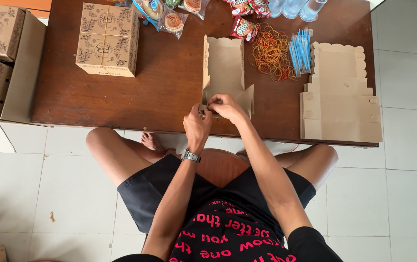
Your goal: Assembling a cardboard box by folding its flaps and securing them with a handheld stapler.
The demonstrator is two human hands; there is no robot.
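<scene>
At the table's [169, 87] near edge, both hands pinch the near flap of an unfolded box [225, 68]: left hand [197, 127] and right hand [225, 106] closed on the card. The folding looks half done. Flat blanks [342, 104] lie right; finished boxes [107, 40] far left, contents unseen.

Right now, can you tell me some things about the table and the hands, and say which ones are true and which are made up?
1. Both hands, the left hand and the right hand, touch the half-folded brown box. True.
2. The rubber bands lie in a pile on the floor. False: they lie on the wooden table.
3. A watch is on the left wrist. True.
4. The flat box blanks are stacked at the left end of the table. False: they sit at its right end.
5. The blue straws lie beside the rubber bands. True.
</scene>
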